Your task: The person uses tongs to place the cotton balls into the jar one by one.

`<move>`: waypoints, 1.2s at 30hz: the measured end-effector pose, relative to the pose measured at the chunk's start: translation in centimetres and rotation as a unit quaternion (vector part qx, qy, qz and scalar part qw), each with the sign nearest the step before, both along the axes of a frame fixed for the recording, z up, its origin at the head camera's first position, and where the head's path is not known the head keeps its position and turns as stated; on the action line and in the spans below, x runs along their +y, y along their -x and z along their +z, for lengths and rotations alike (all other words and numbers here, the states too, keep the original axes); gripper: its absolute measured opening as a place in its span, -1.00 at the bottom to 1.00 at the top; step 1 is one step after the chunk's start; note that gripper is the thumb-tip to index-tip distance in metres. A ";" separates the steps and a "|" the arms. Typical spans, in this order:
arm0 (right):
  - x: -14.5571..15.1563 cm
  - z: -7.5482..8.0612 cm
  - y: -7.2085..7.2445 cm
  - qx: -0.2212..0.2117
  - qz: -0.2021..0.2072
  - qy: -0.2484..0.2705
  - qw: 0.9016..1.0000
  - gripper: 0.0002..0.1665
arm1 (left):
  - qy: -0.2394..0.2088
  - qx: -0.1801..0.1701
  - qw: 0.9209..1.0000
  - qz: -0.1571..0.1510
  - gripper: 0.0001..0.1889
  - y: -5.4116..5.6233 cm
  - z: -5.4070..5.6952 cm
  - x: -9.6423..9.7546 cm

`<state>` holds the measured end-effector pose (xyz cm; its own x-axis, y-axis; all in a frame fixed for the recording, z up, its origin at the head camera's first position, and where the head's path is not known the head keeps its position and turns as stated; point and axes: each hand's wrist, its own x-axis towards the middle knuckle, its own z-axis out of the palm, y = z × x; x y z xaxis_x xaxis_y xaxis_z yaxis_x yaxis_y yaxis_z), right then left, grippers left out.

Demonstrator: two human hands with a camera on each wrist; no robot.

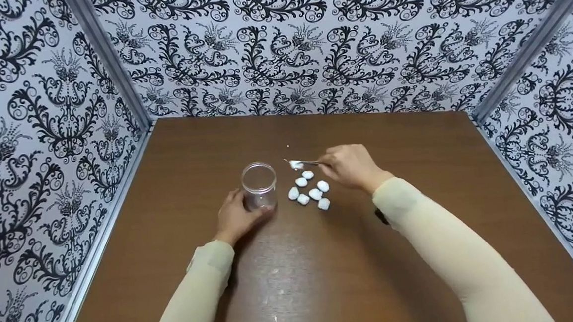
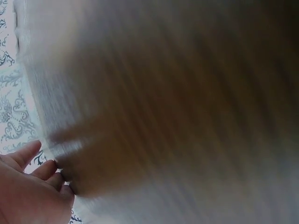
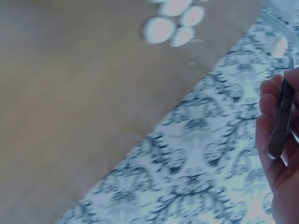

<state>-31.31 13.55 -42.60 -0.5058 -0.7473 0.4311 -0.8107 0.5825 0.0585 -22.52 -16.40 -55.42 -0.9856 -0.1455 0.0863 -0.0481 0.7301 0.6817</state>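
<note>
- Container: clear jar (image 1: pixel 259 185), upright on the counter (image 1: pixel 181 152), between the left thumb and fingers; mouth uncovered, facing up; wall and inside see-through.
- Left hand (image 1: pixel 235 216): thumb and fingers curved around the jar's lower part, spread to its width, gripping it. Left wrist view largely blurred.
- Right hand (image 1: pixel 350 167): fingers closed in a pinch on metal tweezers (image 1: pixel 309 162); the handle end lies along the palm in the right wrist view.
- Held white ball (image 1: pixel 296 165): at the tweezer tips, to the left of the right fingers, outside the jar.
- Loose white balls (image 1: pixel 315 194): seven counted, clustered on the counter between the two hands, just right of the left fingers, nearer the wearer than the right fingertips.
- White speck (image 1: pixel 287 146): on the counter, beyond the tweezer tips.
</note>
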 end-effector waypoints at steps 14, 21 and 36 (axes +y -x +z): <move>-6.3 0.2 -0.6 0.002 0.041 -0.024 0.999 -0.82 | 0.000 -0.003 1.000 -0.006 -0.04 0.2 0.4 0.4; -6.6 -0.4 -0.6 -0.001 0.049 -0.025 0.998 -0.84 | 0.003 0.002 1.000 -0.008 -0.04 0.2 0.4 0.4; -7.1 -0.1 -0.5 -0.031 0.060 -0.047 0.997 -0.84 | 0.008 -0.004 1.000 -0.005 -0.02 0.0 0.0 -0.2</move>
